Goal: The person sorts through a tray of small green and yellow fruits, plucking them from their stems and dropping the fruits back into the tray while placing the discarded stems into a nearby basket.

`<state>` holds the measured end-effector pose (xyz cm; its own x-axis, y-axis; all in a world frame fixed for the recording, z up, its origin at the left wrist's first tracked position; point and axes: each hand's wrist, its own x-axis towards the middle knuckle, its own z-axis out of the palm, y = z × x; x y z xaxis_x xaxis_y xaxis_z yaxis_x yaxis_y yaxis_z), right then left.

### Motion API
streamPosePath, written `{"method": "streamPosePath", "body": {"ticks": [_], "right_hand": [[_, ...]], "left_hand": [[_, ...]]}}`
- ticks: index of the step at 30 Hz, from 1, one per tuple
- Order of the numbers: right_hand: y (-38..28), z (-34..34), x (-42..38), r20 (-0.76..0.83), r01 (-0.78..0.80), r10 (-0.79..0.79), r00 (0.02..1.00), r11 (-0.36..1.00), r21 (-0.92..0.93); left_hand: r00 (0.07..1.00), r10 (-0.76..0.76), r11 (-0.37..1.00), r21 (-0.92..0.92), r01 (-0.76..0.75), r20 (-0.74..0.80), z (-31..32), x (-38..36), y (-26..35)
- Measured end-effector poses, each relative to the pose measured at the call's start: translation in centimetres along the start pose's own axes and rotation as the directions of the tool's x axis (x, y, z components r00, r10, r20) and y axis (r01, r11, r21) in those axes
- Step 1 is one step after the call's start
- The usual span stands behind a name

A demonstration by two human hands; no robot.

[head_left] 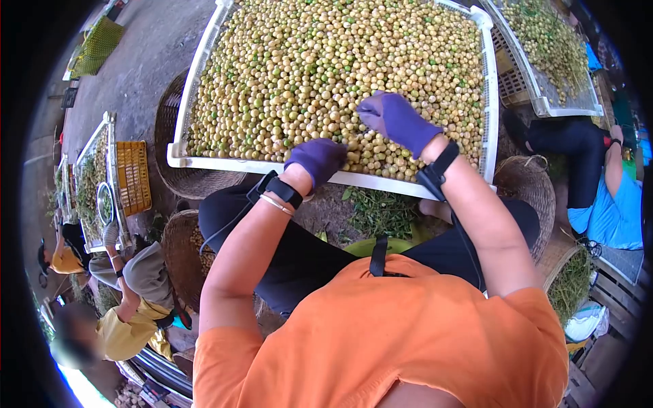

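A white plastic tray [238, 163] in front of me is heaped with small round yellow-tan fruits [326, 75], some of them green. Both my hands wear purple gloves. My left hand [317, 162] is at the tray's near edge, its fingers curled down against the fruits. Farther in and to the right, my right hand [396, 121] rests low over the heap with its fingers bent together, pointing left. Whatever either hand pinches is hidden by the gloves. Black bands circle both wrists.
Woven baskets [527, 194] stand on both sides of my legs. Green leaves and stems [384, 211] litter the ground below the tray. Another fruit tray [544, 54] is at the upper right, beside a person in blue [612, 211]. Co-workers sit at the left near a yellow crate [133, 178].
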<state>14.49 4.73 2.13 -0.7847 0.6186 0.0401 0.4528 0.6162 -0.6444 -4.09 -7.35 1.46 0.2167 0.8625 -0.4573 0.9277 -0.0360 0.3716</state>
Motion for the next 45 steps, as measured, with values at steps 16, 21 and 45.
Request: {"method": "streamPosePath", "body": {"ticks": [16, 21, 45], "right_hand": [[1.6, 1.9, 0.8, -0.034, -0.243, 0.245, 0.969, 0.968, 0.058], [1.8, 2.6, 0.8, -0.046, -0.241, 0.249, 0.967, 0.962, 0.125], [-0.1, 5.7, 0.7, 0.107, 0.104, -0.089, 0.990, 0.984, -0.144]], "left_hand": [[0.942, -0.206, 0.964, -0.219, 0.149, -0.264, -1.2, -0.9, -1.6], [0.966, -0.073, 0.995, 0.048, 0.088, -0.248, -0.5, 2.0, 0.4], [0.946, 0.228, 0.956, 0.240, -0.172, -0.230, 2.6, -5.3, 4.2]]}}
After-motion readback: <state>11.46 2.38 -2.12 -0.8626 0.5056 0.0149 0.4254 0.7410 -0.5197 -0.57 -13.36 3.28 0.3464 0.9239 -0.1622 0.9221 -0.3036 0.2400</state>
